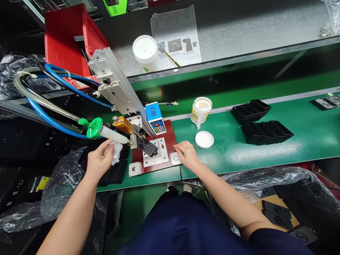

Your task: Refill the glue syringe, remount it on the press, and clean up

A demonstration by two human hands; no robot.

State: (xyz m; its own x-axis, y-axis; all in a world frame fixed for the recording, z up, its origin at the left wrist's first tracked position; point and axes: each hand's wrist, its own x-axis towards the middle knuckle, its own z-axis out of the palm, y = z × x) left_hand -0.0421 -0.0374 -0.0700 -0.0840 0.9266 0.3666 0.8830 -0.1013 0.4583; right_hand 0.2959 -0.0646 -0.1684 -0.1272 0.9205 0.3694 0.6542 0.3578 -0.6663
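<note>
In the head view, my left hand [100,159] is closed on a crumpled white cloth or tissue [117,151], left of the dispensing machine. A white syringe barrel [114,136] with a green cap slants down just above that hand. Under its tip, a black plastic part [148,146] with a round ringed recess sits on the metal fixture plate [162,160]. My right hand [186,154] hovers by the right button box [175,159], thumb and forefinger pinched together; whatever lies between them is too small to make out. Another button box [135,169] stands at the left corner.
On the green bench [223,156] are an open tub [202,108], its white lid [204,139] and stacked black parts [267,132]. A blue control box [155,118] stands behind the fixture. Above, a shelf holds a white jar [145,53] and papers [183,32]. A plastic-lined box [278,209] sits lower right.
</note>
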